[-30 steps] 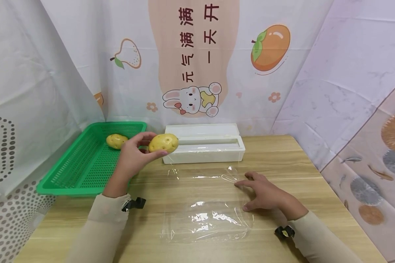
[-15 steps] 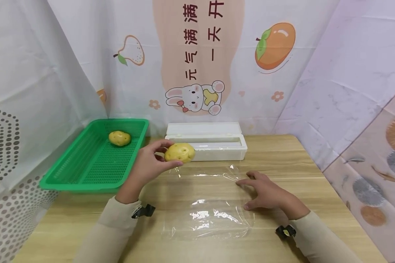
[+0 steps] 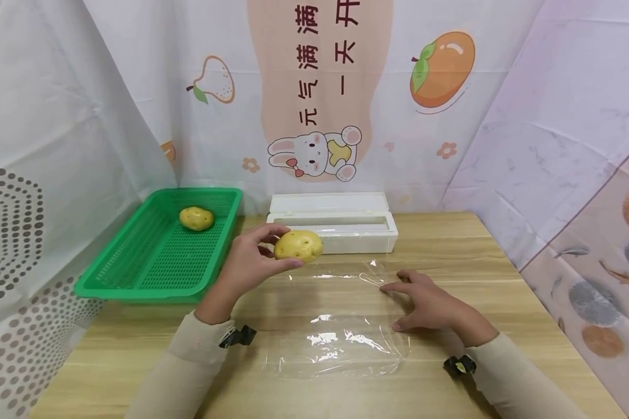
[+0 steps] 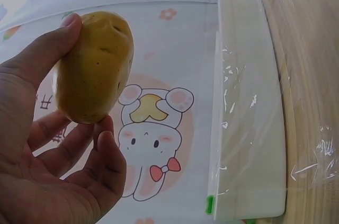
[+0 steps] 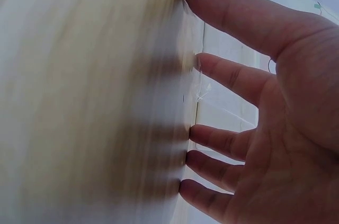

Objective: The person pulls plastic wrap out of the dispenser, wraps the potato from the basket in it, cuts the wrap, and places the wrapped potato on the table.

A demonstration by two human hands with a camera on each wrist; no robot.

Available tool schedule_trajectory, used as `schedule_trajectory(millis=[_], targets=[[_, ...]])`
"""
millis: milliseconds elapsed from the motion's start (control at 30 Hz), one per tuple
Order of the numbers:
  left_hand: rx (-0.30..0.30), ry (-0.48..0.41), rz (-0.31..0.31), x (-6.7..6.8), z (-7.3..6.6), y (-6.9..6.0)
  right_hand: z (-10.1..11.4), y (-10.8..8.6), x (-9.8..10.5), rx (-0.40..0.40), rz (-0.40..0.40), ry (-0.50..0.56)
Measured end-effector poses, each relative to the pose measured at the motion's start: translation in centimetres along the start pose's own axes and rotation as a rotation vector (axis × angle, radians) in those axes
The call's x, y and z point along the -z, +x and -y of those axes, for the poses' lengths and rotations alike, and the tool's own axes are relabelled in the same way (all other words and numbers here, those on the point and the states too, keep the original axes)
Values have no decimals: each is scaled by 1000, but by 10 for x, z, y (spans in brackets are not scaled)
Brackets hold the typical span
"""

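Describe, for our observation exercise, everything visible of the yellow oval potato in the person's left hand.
The yellow oval potato has smooth, shiny skin with shallow dimples and small dark specks; it looks whole. The person's bare left hand grips it, thumb on one side and fingers on the other. In the head view its long axis lies roughly level. It is held above the pale wood-grain table, overlapping the long white rectangular box in that view.

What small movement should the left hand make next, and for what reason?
Probably lower the held potato onto the clear film: the left hand grips it in the air, the film lies spread over the table, and the right hand is at the film's right edge.
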State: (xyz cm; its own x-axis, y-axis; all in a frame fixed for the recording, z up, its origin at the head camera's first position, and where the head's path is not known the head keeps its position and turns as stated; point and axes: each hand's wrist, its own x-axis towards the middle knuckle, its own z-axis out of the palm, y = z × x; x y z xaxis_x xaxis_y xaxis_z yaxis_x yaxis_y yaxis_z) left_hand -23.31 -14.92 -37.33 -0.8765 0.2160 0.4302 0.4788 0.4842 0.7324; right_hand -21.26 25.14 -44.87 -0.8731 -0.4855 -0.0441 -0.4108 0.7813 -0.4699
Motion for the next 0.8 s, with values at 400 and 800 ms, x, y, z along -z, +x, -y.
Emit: schedule_trajectory(millis=[400,800], targets=[[49,-15,68,-13,-4,-3,-6,1,-3,11,-3,-7],[13,-29,161,-51,5,-9,-4,0,-1,-5,0,-7]])
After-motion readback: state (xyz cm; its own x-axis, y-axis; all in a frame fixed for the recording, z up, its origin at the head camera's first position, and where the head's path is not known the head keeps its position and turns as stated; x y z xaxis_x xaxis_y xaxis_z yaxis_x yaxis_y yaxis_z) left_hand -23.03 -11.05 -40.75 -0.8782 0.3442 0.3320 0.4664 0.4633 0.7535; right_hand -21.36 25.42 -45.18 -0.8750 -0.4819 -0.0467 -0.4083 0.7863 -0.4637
